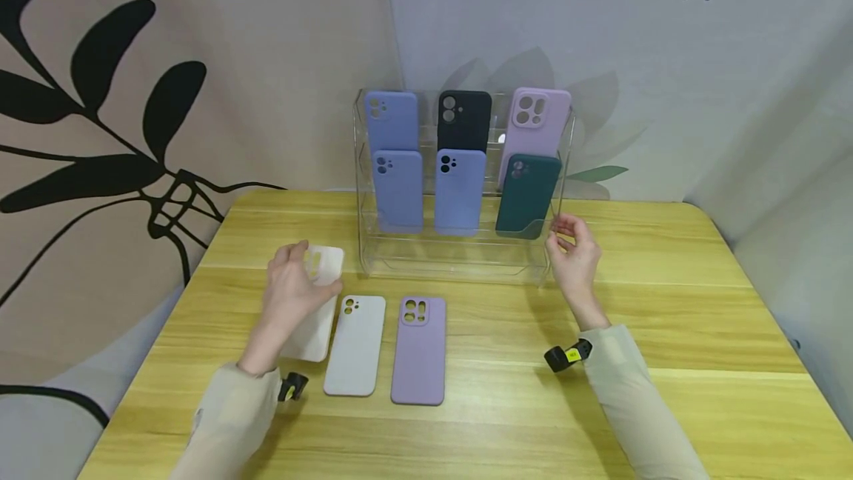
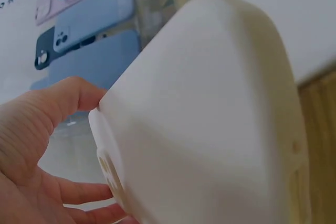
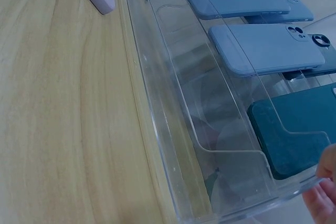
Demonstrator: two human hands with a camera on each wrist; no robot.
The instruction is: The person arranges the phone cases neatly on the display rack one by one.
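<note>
My left hand (image 1: 291,295) grips a white phone case (image 2: 184,114) near its camera end, thumb on one side and fingers on the other. In the head view this case is tilted over the table's left part. My right hand (image 1: 574,250) pinches the right side edge of a clear acrylic display rack (image 1: 460,267). The rack's front row holds two blue cases and a dark green case (image 1: 529,195). Behind them stand a blue case (image 1: 391,118), a black case (image 1: 464,121) and a light purple case (image 1: 543,124).
On the wooden table (image 1: 640,406), a second white case (image 1: 355,347) and a purple case (image 1: 419,354) lie flat in front of the rack. A light curtain with dark leaf prints (image 1: 113,176) hangs behind the table.
</note>
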